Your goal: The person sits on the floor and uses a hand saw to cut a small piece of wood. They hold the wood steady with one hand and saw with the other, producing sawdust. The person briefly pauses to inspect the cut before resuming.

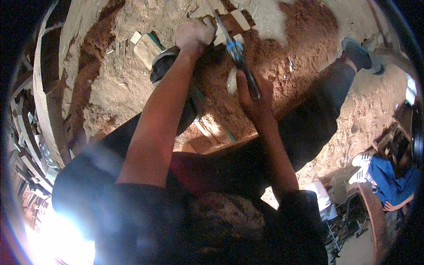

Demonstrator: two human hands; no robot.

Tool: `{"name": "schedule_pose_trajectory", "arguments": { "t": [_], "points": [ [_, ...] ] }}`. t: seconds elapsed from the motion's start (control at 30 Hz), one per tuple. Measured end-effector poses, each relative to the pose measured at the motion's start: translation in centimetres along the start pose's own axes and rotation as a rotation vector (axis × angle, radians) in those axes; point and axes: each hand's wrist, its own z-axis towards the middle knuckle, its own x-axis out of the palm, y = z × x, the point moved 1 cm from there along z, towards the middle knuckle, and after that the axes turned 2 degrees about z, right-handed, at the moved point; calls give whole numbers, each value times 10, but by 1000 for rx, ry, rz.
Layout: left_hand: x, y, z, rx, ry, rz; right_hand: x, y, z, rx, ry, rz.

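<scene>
My right hand is closed around the black and blue handle of a saw. Its long narrow blade slants up and left, past the top edge of the view. To the left of the blade, my left hand is curled closed on a piece of wood, mostly hidden under the fingers. The blade passes close beside these knuckles; whether it touches the wood I cannot tell. Just beyond lies a pale wood block.
My dark shoe is below the left hand, by a wood offcut. My other foot, in a sandal, stretches right. Sawdust covers the ground. Scrap wood piles at left; another person's blue-clothed leg is at right.
</scene>
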Motion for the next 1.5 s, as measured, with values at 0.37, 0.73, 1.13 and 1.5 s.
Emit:
{"name": "schedule_pose_trajectory", "arguments": {
  "t": [0.37,0.73,1.13,1.5],
  "points": [
    [-6,-9,-5,-16,11,-13,6,6,9,46,-38,44],
    [0,-2,2,-13,18,-12,-11,-31,-29,-173,-21,-12],
    [2,6,-2,14,-75,23,-18,-15,-38,-30,64,9],
    [-18,-8,-5,-63,55,34,-19,-49,-76,-338,-152,-256]
  ]
}}
